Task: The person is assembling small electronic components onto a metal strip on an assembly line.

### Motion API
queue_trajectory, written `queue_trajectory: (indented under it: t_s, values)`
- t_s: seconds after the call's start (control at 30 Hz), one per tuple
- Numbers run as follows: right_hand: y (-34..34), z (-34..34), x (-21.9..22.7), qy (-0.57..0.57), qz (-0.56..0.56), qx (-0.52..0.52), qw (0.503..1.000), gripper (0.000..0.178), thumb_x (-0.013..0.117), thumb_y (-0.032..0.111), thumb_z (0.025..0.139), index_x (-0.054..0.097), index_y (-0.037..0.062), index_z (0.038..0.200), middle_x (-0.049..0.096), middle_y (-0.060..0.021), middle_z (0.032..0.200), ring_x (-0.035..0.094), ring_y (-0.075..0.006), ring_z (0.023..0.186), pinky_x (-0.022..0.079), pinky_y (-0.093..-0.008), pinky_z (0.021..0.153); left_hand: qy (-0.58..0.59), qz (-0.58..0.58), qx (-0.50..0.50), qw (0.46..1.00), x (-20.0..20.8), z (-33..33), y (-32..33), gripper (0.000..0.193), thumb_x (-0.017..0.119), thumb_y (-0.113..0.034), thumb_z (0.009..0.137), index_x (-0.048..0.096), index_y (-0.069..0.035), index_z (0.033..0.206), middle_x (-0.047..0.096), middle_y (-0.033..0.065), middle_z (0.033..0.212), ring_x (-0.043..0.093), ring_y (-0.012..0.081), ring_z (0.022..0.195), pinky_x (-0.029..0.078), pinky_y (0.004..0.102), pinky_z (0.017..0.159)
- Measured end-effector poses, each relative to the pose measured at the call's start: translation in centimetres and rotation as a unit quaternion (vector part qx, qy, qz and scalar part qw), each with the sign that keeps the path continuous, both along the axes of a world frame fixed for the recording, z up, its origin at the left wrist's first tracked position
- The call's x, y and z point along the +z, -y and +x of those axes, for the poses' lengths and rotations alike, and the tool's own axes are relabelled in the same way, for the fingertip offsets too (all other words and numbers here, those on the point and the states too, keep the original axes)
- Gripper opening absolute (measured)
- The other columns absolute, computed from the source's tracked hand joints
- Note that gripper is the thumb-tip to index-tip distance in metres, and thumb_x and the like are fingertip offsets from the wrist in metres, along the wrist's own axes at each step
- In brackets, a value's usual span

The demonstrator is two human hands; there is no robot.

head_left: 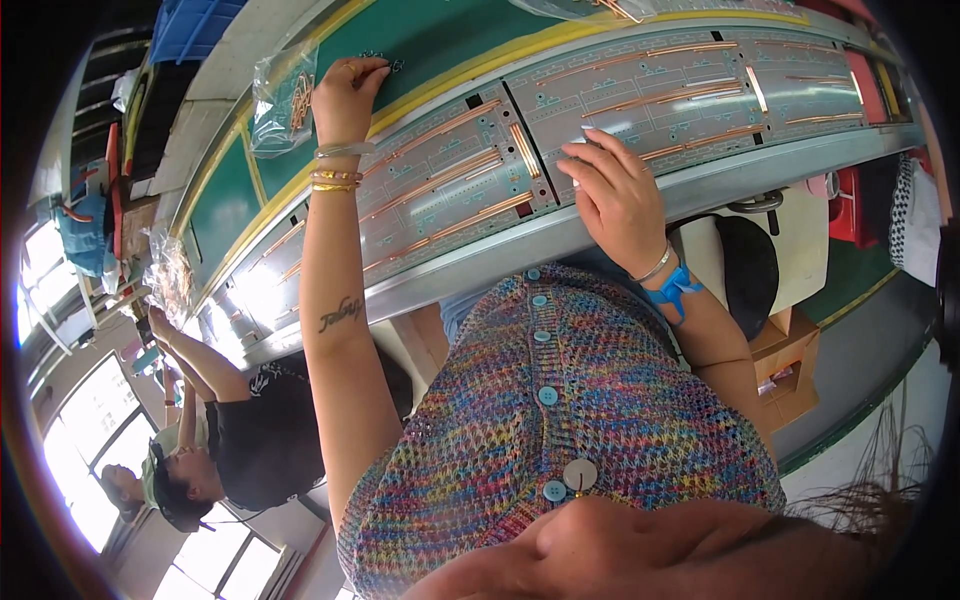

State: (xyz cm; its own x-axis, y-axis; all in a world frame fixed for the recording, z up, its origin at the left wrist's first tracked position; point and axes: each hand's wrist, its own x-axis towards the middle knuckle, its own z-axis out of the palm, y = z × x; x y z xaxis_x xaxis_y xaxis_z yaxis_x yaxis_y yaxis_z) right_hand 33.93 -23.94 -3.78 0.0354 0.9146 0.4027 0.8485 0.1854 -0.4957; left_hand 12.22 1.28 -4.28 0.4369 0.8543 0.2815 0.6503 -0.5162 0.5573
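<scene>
Head view: left hand (348, 88) is seen at the far edge of the grey template board (440, 190), fingers pinched on a small dark part (385, 62) on the green belt (420, 40). Right hand (615, 195) is laid flat on the board, fingers spread, nothing held. Copper tubes (455, 165) lie in the board's slots. A clear bag (282, 100) sits just beside the left hand.

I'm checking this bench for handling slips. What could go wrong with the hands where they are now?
The right hand rests on a grey panel near loose copper tubes; a nudge might shift them. The left hand reaches over to small parts on the green mat, so its bangles might snag tubes. The clear bag beside it could slide.
</scene>
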Motion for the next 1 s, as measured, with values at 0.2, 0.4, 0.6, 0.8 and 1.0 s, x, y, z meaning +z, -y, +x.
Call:
queue_trajectory:
  t_s: [0.2, 0.4, 0.6, 0.8, 1.0]
  values:
    - [-0.3, -0.1, 0.2, 0.003, -0.005, 0.001, 1.0, 0.027, 0.061, 0.001, 0.071, 0.061, 0.0054, 0.098, 0.058, -0.0041, 0.107, 0.049, -0.0258, 0.112, 0.044, -0.0374, 0.086, -0.023, -0.009, 0.008, 1.0, 0.7, 0.5, 0.2, 0.01, 0.067, -0.014, 0.076, 0.071, -0.008, 0.082, 0.066, 0.0067, 0.08, 0.065, 0.0175, 0.067, 0.051, 0.0277, 0.064]
    - [0.0, -0.2, -0.2, 0.002, 0.03, 0.052, 0.998, 0.027, 0.063, 0.003, 0.071, 0.062, 0.009, 0.097, 0.059, -0.0017, 0.107, 0.05, -0.0228, 0.113, 0.044, -0.0367, 0.087, -0.014, 0.029, 0.051, 0.998, 1.6, 0.1, 1.6, 0.012, 0.064, -0.012, 0.078, 0.069, -0.006, 0.087, 0.068, 0.0072, 0.075, 0.065, 0.0135, 0.066, 0.051, 0.0257, 0.064]
    - [-0.1, -0.6, 0.1, -0.009, 0.018, 0.06, 0.998, 0.027, 0.064, 0.004, 0.071, 0.063, 0.0101, 0.096, 0.059, -0.0008, 0.107, 0.049, -0.0218, 0.113, 0.044, -0.0363, 0.089, 0.119, -0.203, 0.0, 0.972, 3.5, -2.5, 7.5, 0.014, 0.062, -0.002, 0.081, 0.067, -0.002, 0.094, 0.068, 0.0063, 0.083, 0.062, 0.0085, 0.071, 0.05, 0.0217, 0.068]
    - [-0.1, -0.5, 0.2, -0.029, 0.022, 0.05, 0.998, 0.025, 0.06, -0.001, 0.072, 0.064, 0.0071, 0.096, 0.061, -0.0038, 0.107, 0.053, -0.0264, 0.111, 0.045, -0.0373, 0.085, 0.017, -0.167, -0.056, 0.984, 4.7, -3.0, 15.7, 0.013, 0.063, 0.003, 0.078, 0.068, -0.003, 0.089, 0.065, 0.0081, 0.089, 0.065, 0.0182, 0.077, 0.051, 0.0264, 0.068]
    - [-0.1, -0.5, 0.0, -0.031, 0.026, 0.052, 0.998, 0.024, 0.06, -0.001, 0.072, 0.064, 0.0069, 0.095, 0.061, -0.0036, 0.107, 0.053, -0.0266, 0.11, 0.046, -0.0375, 0.085, 0.011, -0.172, -0.031, 0.985, 3.5, -2.1, 19.7, 0.014, 0.066, 0.0, 0.073, 0.068, -0.006, 0.086, 0.066, 0.0072, 0.09, 0.064, 0.0227, 0.079, 0.051, 0.0299, 0.068]
